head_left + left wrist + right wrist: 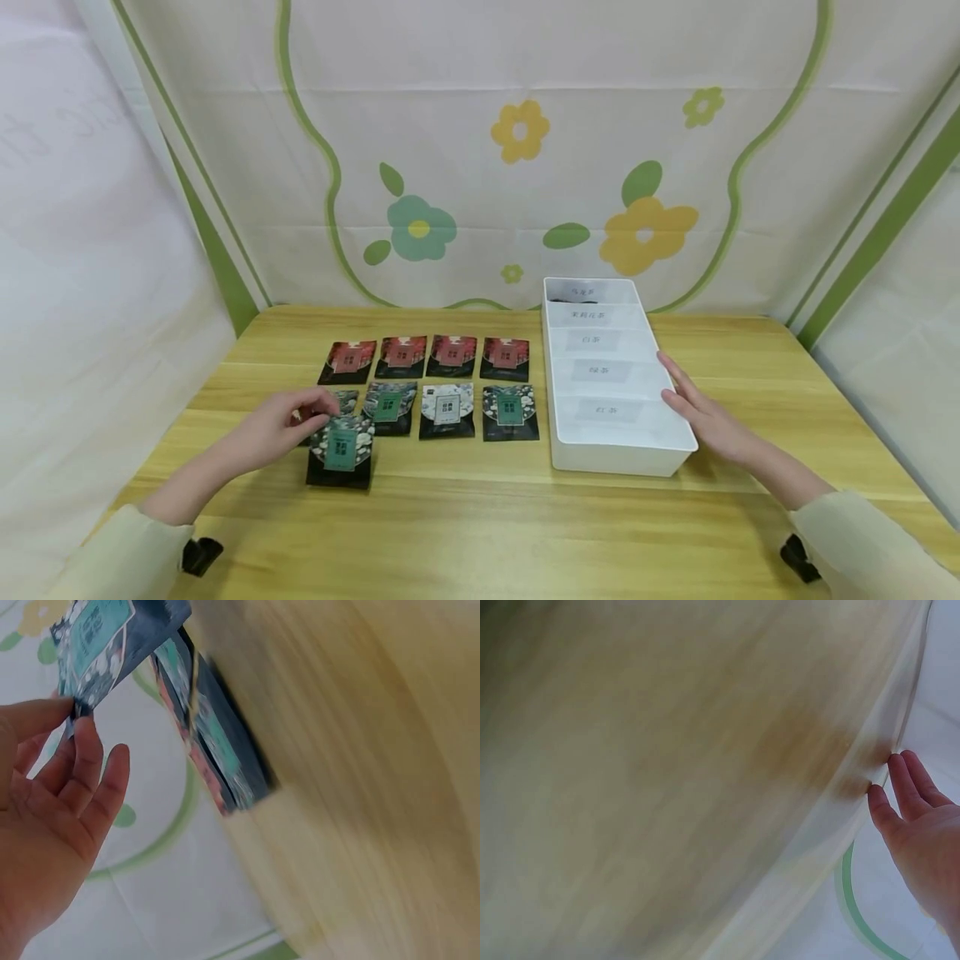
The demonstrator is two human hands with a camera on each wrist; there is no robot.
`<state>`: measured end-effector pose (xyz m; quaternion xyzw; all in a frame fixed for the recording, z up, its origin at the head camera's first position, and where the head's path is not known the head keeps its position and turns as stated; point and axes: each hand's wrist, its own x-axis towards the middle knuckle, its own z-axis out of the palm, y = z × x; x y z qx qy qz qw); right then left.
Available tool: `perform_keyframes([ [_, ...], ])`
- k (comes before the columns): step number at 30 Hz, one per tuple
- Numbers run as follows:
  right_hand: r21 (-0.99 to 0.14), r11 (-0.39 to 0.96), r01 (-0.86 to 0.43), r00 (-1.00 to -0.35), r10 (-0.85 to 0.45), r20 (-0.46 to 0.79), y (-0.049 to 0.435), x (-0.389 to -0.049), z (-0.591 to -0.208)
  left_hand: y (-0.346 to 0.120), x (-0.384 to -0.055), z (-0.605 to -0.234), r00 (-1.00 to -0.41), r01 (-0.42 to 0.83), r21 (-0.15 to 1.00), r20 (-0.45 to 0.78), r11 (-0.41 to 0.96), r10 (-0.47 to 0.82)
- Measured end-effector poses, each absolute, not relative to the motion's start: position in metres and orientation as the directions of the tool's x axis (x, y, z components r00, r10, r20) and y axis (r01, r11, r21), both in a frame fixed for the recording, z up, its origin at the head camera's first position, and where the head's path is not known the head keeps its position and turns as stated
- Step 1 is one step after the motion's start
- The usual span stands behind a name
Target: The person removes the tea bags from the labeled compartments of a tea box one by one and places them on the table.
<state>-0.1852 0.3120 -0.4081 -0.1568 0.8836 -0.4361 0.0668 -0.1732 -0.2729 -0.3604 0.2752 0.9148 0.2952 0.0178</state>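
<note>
My left hand (273, 429) pinches the top edge of a tea sachet (341, 458) with a green label, white flowers and a black base. In the left wrist view, thumb and fingertips grip that sachet (101, 645) at its corner, raised off the table. Behind it, partly covered, lies another sachet (345, 400). My right hand (701, 412) rests its fingertips against the right side of a long white divided box (622, 457), fingers nearly straight. Dark sachets (573, 301) show in the box's farthest compartment; the dividers hide the insides of the nearer ones.
Several red-labelled sachets (452, 357) form the back row. In front of them lie a green-labelled sachet (390, 408), a white one (447, 410) and a white-flowered one with a green label (510, 412). A printed cloth (465, 150) hangs behind the wooden table (465, 533).
</note>
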Motion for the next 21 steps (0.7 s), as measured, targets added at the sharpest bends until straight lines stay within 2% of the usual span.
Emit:
perform_keyframes([
  [13,-0.783,0.587,-0.209,-0.945,-0.328,0.006,0.312,-0.186,-0.408,-0.304,-0.171,-0.380,-0.799,0.552,0.528,0.114,0.645,0.591],
  [21,-0.794,0.572,-0.206,-0.944,-0.331,0.007,0.311,-0.185,-0.409,-0.316,-0.164,-0.390,-0.825,0.484,0.530,0.010,0.697,0.565],
])
